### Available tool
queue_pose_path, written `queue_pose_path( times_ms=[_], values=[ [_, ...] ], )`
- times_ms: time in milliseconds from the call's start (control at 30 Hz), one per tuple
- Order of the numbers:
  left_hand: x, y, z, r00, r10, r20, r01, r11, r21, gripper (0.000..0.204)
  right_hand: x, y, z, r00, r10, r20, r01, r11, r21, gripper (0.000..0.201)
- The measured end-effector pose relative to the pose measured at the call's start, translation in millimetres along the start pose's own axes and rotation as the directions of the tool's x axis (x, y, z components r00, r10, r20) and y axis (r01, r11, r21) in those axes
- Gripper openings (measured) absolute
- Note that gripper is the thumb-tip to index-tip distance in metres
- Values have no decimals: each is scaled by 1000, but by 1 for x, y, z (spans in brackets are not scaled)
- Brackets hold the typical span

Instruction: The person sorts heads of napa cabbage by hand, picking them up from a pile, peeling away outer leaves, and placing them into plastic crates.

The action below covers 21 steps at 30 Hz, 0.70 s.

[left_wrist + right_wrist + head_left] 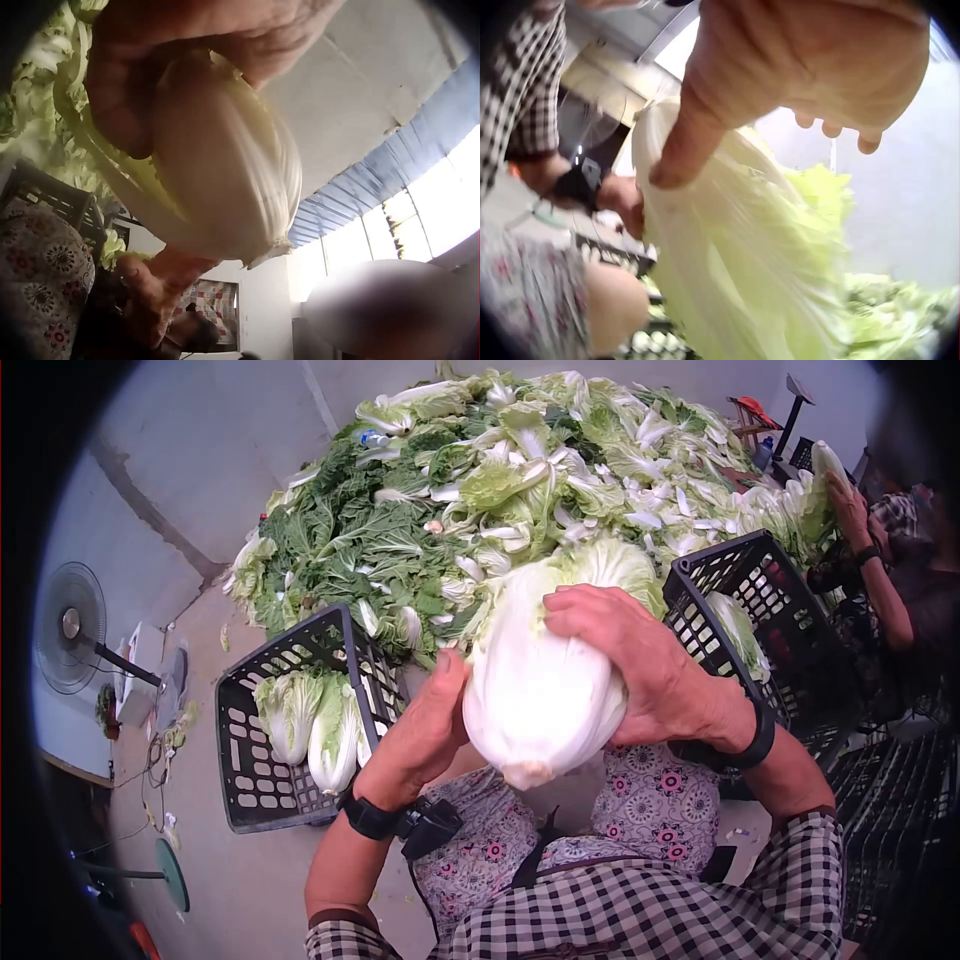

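Observation:
A pale Chinese cabbage [535, 690] is held up in front of the lap, its cut root end toward the body and its leafy tip toward the heap. My left hand [430, 710] grips its left side, thumb pointing up along it. Over the upper right side curls my right hand [645, 660], its fingers spread across the white ribs. In the left wrist view the trimmed stem of the cabbage [225, 165] shows at lower right. The right wrist view shows the right thumb [686, 150] pressed on the ribs of the cabbage [735, 232], with yellow-green leaves below.
A large heap of cabbage leaves [430, 530] lies against the wall. Black crates stand at left [235, 760] and right [700, 560], both containing cabbages. Another person's arm [880, 585] with a cabbage is at far right. A fan [70, 625] stands at left.

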<state>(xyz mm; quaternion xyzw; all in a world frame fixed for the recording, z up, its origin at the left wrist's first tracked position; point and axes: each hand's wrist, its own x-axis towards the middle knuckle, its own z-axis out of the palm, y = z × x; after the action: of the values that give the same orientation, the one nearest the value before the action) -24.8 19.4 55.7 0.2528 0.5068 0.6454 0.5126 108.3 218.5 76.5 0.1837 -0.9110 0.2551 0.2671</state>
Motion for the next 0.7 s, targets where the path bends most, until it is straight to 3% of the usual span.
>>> queue_pose_path(
  times_ms=[33,67,133,167,233,300,400,467,533,567,600,633,667,700],
  values=[
    [-3,3,-8,999,-6,40,4,998,62,73,-1,-1,2,989,28,-147,-22,999,44,89],
    [-9,10,-13,996,-8,86,-3,992,123,77,-4,-5,-3,957,283,-70,-261,938,227,88],
    [-10,14,-11,965,261,-30,-214,848,485,84,0,-11,-9,769,640,-1,-515,620,593,87],
    [-7,11,-12,905,420,-73,-291,733,615,96,5,-15,-14,691,720,70,-573,486,660,87],
    [0,3,-4,846,531,52,-392,551,737,102,8,-15,-7,726,686,44,-495,478,725,90],
    [7,-21,13,819,572,47,-466,615,636,103,14,-21,-2,773,633,46,-471,524,710,101],
    [11,-24,13,850,465,-246,-320,828,461,91,14,-22,0,819,559,128,-430,450,783,112],
    [3,-15,14,827,489,-277,-435,869,234,76,7,-13,3,877,478,61,-408,670,620,122],
    [-4,-12,10,790,521,-323,-484,854,191,68,1,-9,0,921,387,38,-379,871,314,125],
    [-7,-12,9,752,569,-333,-517,822,239,66,-1,-8,3,891,424,159,-426,665,613,127],
    [-7,-15,10,719,612,-331,-544,791,280,64,-2,-8,9,912,373,172,-381,611,693,126],
    [-6,-15,21,683,596,-423,-466,801,377,74,-1,-10,17,931,321,176,-335,552,764,125],
    [-7,-20,13,693,672,-260,-514,714,475,85,0,-10,21,949,263,173,-286,488,825,125],
    [-5,-17,22,667,653,-358,-476,744,469,92,2,-12,19,946,293,142,-259,414,873,122]
  ],
)
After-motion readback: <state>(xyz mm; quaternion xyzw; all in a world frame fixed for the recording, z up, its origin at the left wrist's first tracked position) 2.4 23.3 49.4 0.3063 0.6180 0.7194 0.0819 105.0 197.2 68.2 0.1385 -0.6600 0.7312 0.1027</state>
